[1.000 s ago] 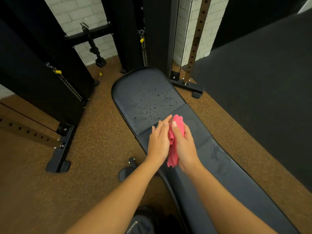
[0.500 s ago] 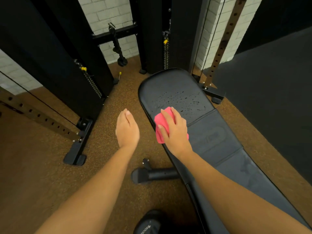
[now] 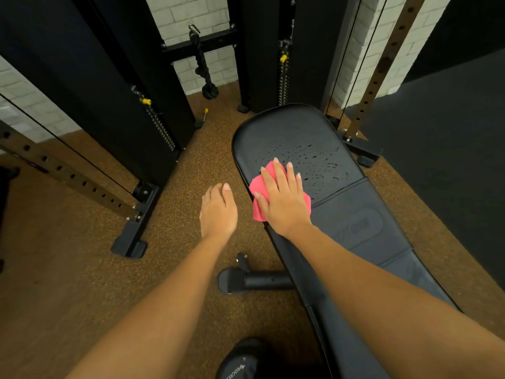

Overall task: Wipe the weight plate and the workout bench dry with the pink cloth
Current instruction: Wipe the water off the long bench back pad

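While the left grip is hanging released over the floor, holding nothing and leaving room for the wipe, the right grip just beside it is pressing flat, fingers straight, on the pink cloth, spreading it to soak more at once. Under that grip the cloth is lying on the left edge of the surface. Beyond and right of the fingertips, water drops are waiting to be wiped. No weight plate is showing.
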Available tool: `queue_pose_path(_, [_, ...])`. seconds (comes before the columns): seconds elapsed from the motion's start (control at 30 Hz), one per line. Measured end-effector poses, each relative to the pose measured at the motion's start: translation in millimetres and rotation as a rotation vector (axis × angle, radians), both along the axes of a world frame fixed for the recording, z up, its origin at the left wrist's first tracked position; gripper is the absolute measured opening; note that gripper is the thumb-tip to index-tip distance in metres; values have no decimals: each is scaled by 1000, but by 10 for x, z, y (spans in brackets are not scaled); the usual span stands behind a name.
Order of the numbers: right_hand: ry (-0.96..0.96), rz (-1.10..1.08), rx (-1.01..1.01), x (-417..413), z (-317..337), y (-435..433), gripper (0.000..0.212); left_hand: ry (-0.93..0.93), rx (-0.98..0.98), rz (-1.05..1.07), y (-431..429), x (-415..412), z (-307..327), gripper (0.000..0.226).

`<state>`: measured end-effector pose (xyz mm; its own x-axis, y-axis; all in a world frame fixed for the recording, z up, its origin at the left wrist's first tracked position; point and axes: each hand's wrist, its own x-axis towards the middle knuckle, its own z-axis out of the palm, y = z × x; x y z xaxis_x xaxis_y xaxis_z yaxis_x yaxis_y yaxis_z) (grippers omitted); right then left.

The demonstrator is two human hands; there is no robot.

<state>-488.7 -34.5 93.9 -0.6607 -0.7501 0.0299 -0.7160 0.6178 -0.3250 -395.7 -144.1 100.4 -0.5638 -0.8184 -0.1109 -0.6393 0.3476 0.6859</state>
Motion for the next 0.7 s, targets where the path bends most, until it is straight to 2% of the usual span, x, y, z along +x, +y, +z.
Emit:
queue_pose_path(0.1, [-4, -12, -58, 211, -60, 86, 60, -3, 44, 45, -14, -21, 4, 47])
queue_pose_path(0.27, [126, 116, -17, 502, -197, 331, 53, 5, 140, 91, 41, -67, 18, 48])
queue_pose_path(0.43, [108, 106, -31, 162, -127, 193, 53, 28, 155, 54, 77, -120, 50, 48])
queue_pose_path(0.53, [17, 43, -25, -51, -47, 114, 55, 23, 153, 52, 85, -114, 51, 49])
queue_pose_path(0.7, [51, 2, -68, 207, -120, 285, 53, 8, 172, 55, 105, -63, 5, 48])
